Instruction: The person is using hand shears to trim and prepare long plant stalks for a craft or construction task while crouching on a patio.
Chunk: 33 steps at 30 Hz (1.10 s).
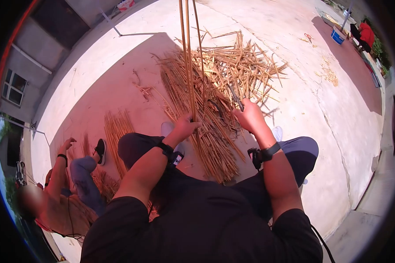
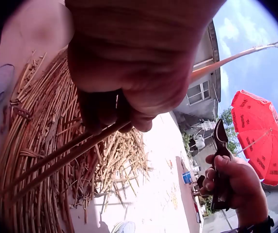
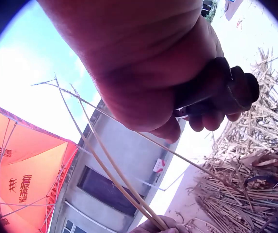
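My left hand (image 1: pixel 185 127) grips a few long thin stalks (image 1: pixel 189 65) that stand upright before me; in the left wrist view they run down from under the curled fingers (image 2: pixel 114 114). My right hand (image 1: pixel 251 117) holds dark-handled pruning shears (image 1: pixel 236 97), whose blades point away from me. The left wrist view shows the shears (image 2: pixel 221 165) upright in the right hand (image 2: pixel 241 187). Beneath both hands lies a large pile of cut stalks (image 1: pixel 215 149), with short loose pieces (image 1: pixel 250 65) heaped at its far end.
A second bundle of stalks (image 1: pixel 118 131) lies to the left, near a seated person (image 1: pixel 81 188). Farther off at the right stand a blue and white bucket (image 1: pixel 337 36) and something red (image 1: pixel 366 35). A red umbrella (image 2: pixel 262 136) rises beyond the yard in the left wrist view.
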Each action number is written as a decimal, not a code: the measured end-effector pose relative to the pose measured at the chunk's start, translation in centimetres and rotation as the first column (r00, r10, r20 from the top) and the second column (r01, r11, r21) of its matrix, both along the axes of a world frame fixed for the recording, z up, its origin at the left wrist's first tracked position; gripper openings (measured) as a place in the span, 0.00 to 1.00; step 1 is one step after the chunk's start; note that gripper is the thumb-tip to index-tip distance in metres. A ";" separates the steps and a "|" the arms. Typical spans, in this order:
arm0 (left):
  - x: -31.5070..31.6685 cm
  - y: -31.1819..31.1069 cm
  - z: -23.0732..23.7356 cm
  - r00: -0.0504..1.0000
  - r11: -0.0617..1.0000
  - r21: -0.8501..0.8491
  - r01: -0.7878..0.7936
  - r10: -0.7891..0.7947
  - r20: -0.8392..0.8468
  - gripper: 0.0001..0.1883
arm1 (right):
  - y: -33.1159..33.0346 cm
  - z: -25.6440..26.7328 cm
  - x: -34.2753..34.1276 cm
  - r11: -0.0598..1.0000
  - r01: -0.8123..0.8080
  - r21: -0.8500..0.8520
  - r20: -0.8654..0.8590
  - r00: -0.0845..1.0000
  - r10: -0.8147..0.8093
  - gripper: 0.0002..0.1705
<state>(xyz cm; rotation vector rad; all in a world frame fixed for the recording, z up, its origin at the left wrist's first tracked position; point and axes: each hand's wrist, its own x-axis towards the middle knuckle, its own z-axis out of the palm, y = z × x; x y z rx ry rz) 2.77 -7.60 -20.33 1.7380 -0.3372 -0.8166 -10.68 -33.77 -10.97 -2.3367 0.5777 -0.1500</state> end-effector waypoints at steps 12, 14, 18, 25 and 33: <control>-0.2 4.7 -6.7 0.905 0.928 0.257 0.271 -0.336 0.260 0.05 | -0.4 1.0 2.7 0.993 0.117 -0.027 -0.011 0.993 -0.118 0.24; -0.1 5.0 -7.1 0.909 0.927 0.286 0.245 -0.322 0.266 0.05 | -0.6 0.2 2.7 0.996 0.061 -0.059 0.150 0.987 -0.051 0.21; -0.3 4.2 -4.6 0.886 0.939 0.286 0.191 -0.290 0.363 0.06 | -0.2 2.0 1.8 0.988 -0.137 -0.074 0.195 0.969 0.149 0.17; 0.7 1.8 -0.8 0.802 0.945 0.327 -0.031 -0.172 0.572 0.32 | 1.1 1.9 1.5 0.944 -0.312 -0.102 0.175 0.929 0.326 0.16; -0.9 -2.1 4.8 0.831 0.966 0.257 0.028 -0.165 0.531 0.27 | 5.0 0.5 2.2 0.911 -0.404 -0.083 0.272 0.870 0.411 0.16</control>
